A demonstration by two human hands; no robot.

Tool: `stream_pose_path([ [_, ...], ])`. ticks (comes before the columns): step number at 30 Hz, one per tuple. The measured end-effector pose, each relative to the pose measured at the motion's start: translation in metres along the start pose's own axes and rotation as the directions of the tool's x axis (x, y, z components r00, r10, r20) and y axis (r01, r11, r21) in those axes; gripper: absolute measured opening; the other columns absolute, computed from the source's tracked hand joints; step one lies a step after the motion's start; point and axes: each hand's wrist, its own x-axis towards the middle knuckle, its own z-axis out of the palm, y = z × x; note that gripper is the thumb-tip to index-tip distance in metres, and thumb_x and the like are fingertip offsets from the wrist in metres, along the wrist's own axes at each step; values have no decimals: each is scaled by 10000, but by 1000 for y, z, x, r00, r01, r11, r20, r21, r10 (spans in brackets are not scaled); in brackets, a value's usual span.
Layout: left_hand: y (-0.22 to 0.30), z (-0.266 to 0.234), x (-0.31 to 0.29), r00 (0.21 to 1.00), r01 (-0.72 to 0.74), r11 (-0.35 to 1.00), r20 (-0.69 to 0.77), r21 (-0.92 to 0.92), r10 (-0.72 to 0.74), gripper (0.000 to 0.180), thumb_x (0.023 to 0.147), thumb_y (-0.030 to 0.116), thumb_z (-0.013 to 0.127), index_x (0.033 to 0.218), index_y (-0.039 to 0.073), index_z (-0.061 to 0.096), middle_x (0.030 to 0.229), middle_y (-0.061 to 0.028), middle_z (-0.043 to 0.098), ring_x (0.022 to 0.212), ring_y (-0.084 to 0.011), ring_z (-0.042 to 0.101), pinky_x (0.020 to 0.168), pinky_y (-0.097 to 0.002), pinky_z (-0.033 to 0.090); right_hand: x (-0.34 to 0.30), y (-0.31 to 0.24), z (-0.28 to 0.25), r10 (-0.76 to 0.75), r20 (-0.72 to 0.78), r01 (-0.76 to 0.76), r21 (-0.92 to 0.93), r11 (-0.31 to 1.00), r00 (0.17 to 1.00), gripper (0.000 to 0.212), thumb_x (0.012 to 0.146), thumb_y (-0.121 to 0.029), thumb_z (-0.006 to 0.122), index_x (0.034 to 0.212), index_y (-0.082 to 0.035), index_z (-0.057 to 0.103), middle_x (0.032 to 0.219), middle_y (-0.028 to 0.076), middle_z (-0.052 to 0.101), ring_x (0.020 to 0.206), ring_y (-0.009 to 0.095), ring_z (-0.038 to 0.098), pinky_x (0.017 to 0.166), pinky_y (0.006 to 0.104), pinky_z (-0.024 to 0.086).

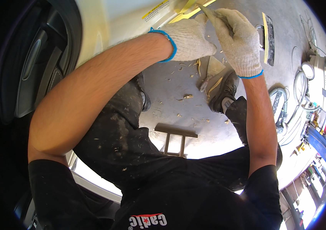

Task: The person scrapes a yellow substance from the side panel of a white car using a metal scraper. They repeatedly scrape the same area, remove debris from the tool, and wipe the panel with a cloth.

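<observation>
Both my hands wear off-white knit gloves with blue cuffs. Close by the edge of a pale car panel [120,19], my left hand [189,40] has its thumb held apart from its fingers, and nothing shows in it. Yellow masking tape [189,14] runs along that edge, beside the left fingertips. Just to the right, my right hand [237,40] has its fingers pressed together. A thin, pale, pointed piece [206,11] extends from its fingertips toward the tape. Whether this is loose tape or something else I cannot tell.
A dark car door interior [36,65] stands at left. Yellowish scraps [188,96] litter the floor around my shoes [226,92]. A low metal frame [176,134] sits between my legs. A black-and-yellow long block [269,40], hoses [280,105] and a white machine [320,80] are at right.
</observation>
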Motion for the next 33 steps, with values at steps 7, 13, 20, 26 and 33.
stream_pose_path([
  [7,-3,-2,1,992,103,992,83,-77,-96,720,897,364,653,1467,53,341,670,-59,624,560,-155,599,501,-332,498,-4,3,16,68,37,-69,29,997,997,171,925,-148,618,1051,-71,705,916,133,658,825,345,654,722,410,526],
  [13,-8,1,3,988,116,993,107,-31,-112,699,883,385,666,1416,22,397,827,-104,661,642,-185,642,586,-335,539,-10,18,37,96,95,-92,-51,994,991,203,932,-188,574,1074,-109,697,959,125,663,881,360,650,764,446,526],
  [20,-14,-14,3,962,272,872,130,-406,-240,570,881,334,702,1290,-24,532,1019,-55,637,953,-133,608,839,-275,527,-32,28,48,264,102,-263,-30,964,959,241,924,-233,585,1079,-84,694,969,142,683,898,366,653,783,437,525],
  [26,21,-32,-24,984,114,624,1,-773,-179,443,943,189,647,1312,-33,546,1139,-99,646,1036,-157,632,939,-279,523,-42,-7,23,632,31,-598,362,715,774,294,934,-236,640,1102,3,679,901,164,712,783,230,665,750,340,523],
  [33,17,-69,-50,980,-62,674,-171,-736,-96,338,962,88,635,1286,-4,608,1223,-110,653,1132,-216,642,996,-331,531,-47,-6,34,827,46,-359,913,193,561,191,922,-136,663,1060,-4,667,841,2,657,708,61,577,639,229,504],
])
